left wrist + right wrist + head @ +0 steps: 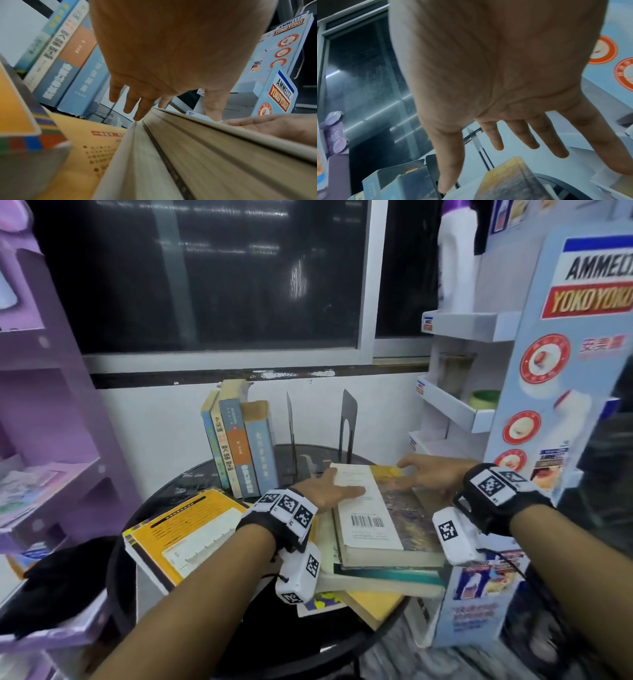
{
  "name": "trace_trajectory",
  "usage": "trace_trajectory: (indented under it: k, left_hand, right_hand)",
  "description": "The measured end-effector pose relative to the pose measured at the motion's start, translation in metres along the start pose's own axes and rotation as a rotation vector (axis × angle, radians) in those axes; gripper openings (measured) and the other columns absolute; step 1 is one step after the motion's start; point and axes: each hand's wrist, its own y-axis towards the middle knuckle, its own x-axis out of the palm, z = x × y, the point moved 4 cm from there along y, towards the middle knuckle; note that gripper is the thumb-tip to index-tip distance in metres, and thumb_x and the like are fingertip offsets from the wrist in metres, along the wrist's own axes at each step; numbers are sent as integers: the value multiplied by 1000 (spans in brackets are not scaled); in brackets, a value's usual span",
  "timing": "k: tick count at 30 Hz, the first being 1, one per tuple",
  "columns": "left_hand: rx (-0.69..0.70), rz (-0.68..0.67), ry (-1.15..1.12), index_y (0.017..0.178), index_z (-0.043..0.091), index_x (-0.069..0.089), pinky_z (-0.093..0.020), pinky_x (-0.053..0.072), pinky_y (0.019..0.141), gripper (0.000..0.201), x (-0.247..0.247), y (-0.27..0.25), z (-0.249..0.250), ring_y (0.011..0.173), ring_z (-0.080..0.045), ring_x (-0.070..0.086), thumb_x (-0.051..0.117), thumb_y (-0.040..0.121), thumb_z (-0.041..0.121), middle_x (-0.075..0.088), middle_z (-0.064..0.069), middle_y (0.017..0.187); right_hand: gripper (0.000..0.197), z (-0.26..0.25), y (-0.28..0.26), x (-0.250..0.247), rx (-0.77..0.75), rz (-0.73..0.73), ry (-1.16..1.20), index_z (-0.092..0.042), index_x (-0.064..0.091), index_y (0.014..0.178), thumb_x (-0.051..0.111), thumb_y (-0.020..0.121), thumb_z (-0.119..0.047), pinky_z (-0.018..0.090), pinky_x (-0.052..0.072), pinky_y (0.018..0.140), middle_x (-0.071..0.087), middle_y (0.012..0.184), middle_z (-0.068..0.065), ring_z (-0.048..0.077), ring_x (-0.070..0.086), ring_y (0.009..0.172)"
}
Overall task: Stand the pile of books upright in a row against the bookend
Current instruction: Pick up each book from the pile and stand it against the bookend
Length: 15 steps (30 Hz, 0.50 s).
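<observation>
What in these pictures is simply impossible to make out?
- Head view: the lower books in the pile are covered by the top book; their covers are hidden.
- Left wrist view: the left hand fills the top; the book edges are blurred.
- Right wrist view: the right hand blocks most of the bookend.
- Head view: the upright books have spine text too small to read.
</observation>
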Motion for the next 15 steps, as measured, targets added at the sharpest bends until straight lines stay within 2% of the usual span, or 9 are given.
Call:
trace_trajectory:
  k: [1,3,6,7,8,10,15]
  left_hand:
    - [-6,-3,9,153,25,2,-40,31,113,110,2,2,0,134,-27,43,54,71,77,37,-5,152]
    - [-23,3,59,153,25,-2,-39,31,113,104,4,6,-2,134,-29,42,52,79,73,37,-7,152]
    - [-20,-24,119,152,25,-12,-38,31,112,101,6,6,-4,133,-29,43,48,85,69,38,-9,152]
    - [-8,-34,119,151,24,-15,-37,31,112,100,7,6,-3,133,-28,44,47,86,67,40,-8,151]
    - [-5,-42,115,151,23,-16,-36,31,112,99,8,5,-3,133,-28,44,46,88,66,41,-8,150]
    - [-4,-57,106,151,22,-18,-33,30,112,99,7,3,-3,134,-27,43,46,88,64,41,-6,150]
    - [8,-78,84,151,19,-18,-37,29,114,103,4,4,-3,134,-25,42,52,88,61,39,-4,152]
  right_hand:
    - [77,3,0,1,11,-8,24,-24,30,145,61,83,-57,34,45,91,43,144,7,21,50,114]
    - [78,9,1,5,41,-27,55,-24,27,146,61,84,-56,35,49,85,46,141,8,26,55,113]
    - [69,11,2,11,42,-64,58,-20,35,142,62,86,-50,28,51,74,52,132,7,23,59,109]
    - [67,11,3,13,38,-71,54,-19,37,140,63,86,-48,28,51,76,53,131,5,21,57,109]
    - [68,11,4,14,40,-79,35,-19,38,139,65,84,-49,31,51,84,52,132,4,21,56,112]
    - [71,11,6,14,41,-87,-12,-21,41,135,71,78,-51,40,48,97,53,133,4,22,57,112]
    - [72,7,7,13,20,-86,4,-16,43,132,78,75,-42,44,53,92,58,123,5,25,64,103]
